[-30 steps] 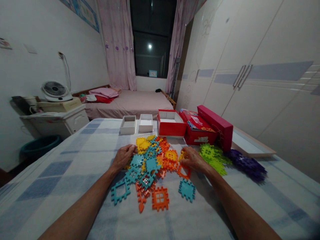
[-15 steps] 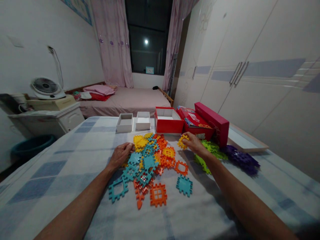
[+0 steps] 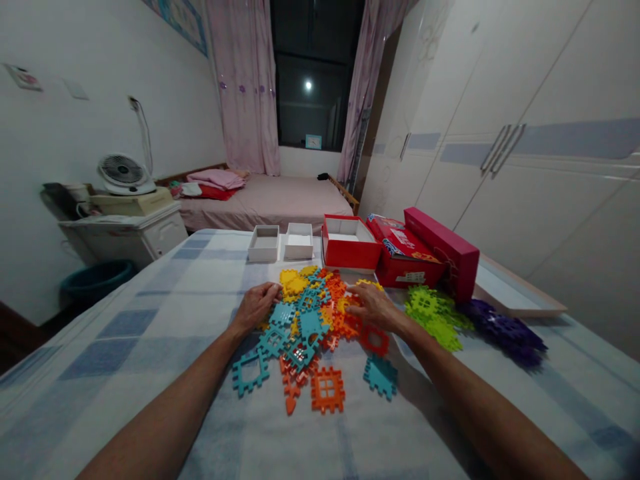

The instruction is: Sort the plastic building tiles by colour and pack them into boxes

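A mixed pile of interlocking plastic building pieces lies on the checked cloth. Yellow pieces [image 3: 294, 283] are at its back, teal pieces [image 3: 311, 325] on the left and middle, orange pieces [image 3: 336, 288] on the right. My left hand [image 3: 256, 307] rests at the pile's left edge, fingers loosely extended and fingertips beside the yellow pieces. Over the right side reaches my right hand [image 3: 374, 307], fingers apart, close to a yellow window piece [image 3: 344, 305] among the orange ones. Another yellow piece [image 3: 370, 284] lies just behind that hand, partly hidden by it.
Green pieces [image 3: 434, 317] and dark purple pieces [image 3: 503, 330] form separate heaps on the right. Behind stand two small white boxes [image 3: 264, 252], an open red box [image 3: 351, 255], a printed red box [image 3: 407, 270] and a magenta box [image 3: 465, 267]. A shallow tray [image 3: 530, 303] lies far right.
My right hand has let go of the yellow piece, leaving it behind the pile, and has moved left over the orange pieces. My left hand stays by the pile; the view has turned slightly left.
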Demonstrator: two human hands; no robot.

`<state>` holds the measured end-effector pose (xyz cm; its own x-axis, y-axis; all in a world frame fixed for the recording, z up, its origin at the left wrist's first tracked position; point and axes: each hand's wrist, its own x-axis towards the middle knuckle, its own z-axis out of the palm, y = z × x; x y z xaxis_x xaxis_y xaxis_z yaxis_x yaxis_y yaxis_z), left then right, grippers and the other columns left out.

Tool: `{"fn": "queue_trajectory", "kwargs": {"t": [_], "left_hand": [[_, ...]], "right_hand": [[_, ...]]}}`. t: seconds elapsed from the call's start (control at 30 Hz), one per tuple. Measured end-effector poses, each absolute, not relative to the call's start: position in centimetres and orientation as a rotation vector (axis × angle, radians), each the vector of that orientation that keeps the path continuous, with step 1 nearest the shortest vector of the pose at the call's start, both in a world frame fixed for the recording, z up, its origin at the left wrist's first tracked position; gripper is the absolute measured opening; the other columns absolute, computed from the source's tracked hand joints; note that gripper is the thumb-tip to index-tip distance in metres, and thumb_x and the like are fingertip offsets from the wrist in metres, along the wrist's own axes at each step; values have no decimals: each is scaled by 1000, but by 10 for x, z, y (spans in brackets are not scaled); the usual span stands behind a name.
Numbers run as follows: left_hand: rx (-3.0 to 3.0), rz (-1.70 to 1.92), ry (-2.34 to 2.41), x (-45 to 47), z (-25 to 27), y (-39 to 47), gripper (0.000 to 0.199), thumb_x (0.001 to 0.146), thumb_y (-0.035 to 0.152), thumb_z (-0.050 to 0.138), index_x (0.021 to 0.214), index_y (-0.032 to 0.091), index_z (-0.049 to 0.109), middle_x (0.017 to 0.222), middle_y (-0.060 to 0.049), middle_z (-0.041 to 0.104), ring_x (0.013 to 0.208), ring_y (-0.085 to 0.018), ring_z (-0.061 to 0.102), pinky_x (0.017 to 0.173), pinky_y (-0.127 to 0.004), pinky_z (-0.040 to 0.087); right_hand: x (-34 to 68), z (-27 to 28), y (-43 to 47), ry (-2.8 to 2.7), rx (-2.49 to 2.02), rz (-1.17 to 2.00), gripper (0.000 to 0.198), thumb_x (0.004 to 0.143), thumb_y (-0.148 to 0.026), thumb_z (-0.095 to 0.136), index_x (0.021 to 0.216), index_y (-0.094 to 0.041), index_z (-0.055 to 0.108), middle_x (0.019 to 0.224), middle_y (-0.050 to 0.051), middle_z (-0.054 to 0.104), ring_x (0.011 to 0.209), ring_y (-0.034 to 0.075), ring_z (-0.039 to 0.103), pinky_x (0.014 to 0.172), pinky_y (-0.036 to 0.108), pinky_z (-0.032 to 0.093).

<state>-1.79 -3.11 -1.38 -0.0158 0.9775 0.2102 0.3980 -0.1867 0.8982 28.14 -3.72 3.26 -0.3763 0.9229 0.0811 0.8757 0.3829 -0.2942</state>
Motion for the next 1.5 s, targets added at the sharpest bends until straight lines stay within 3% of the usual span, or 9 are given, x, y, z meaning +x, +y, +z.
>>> {"fn": "queue_trajectory", "kwargs": {"t": [0.13,0.27,0.43,0.8,1.0,1.1,1.23,1.37,1.5], "left_hand": [[1652,1189,1440,-17,-12,-32,48,75,59,47,81,17,69,73,-5,69,70,-19,64,70,-30,49],[1656,1189,1449,-17,-10,-33,46,76,57,47,79,17,69,73,-4,69,70,-19,64,70,-30,49],[1666,1185,1445,-16,-10,-34,45,76,56,47,77,17,68,73,-5,69,70,-19,64,68,-30,49],[1692,1173,1445,-17,-13,-32,44,78,55,45,77,18,67,73,-3,69,71,-19,64,71,-29,48],[1717,1171,1478,-15,-12,-33,44,80,54,42,76,18,67,72,-3,69,70,-18,64,70,-29,48],[1715,1193,1573,-15,-12,-33,43,82,49,40,86,18,68,80,-5,71,74,-19,64,74,-31,48],[1734,1222,1727,-17,-14,-32,41,83,39,38,99,16,67,108,-11,67,98,-22,61,91,-35,43],[1813,1161,1760,-18,-15,-29,41,83,34,40,110,17,65,115,-10,66,109,-23,58,99,-37,40],[1895,1105,1738,-16,-16,-28,42,85,32,38,115,17,63,117,-10,66,112,-23,56,101,-37,38]], "right_hand": [[276,27,-47,-2395,-1614,360,44,83,-37,56,121,-15,57,116,13,57,107,24,53,92,33,38],[279,23,-55,-2373,-1546,420,27,79,-32,60,99,-13,61,100,9,58,91,19,53,79,29,40],[287,18,-58,-2218,-1504,496,14,74,-28,60,78,-18,51,81,1,55,74,14,49,65,25,37],[323,25,-25,-1887,-1440,764,32,75,-50,55,71,-18,52,64,-1,53,60,12,48,56,25,38],[317,38,-1,-1943,-1669,72,26,77,-39,57,90,-17,61,94,9,61,89,22,55,78,33,42],[279,46,-4,-2143,-1467,148,36,83,-40,54,110,-17,58,111,11,58,104,22,53,89,34,40],[216,53,1,-2448,-1359,305,62,81,-49,57,133,-18,44,135,14,46,124,27,42,99,40,34],[174,52,28,-2599,-1533,347,94,67,-63,67,142,-19,33,144,20,34,131,36,33,102,51,29],[158,49,49,-2677,-1608,433,105,54,-66,73,141,-19,37,139,21,42,126,39,39,99,52,33]]}}
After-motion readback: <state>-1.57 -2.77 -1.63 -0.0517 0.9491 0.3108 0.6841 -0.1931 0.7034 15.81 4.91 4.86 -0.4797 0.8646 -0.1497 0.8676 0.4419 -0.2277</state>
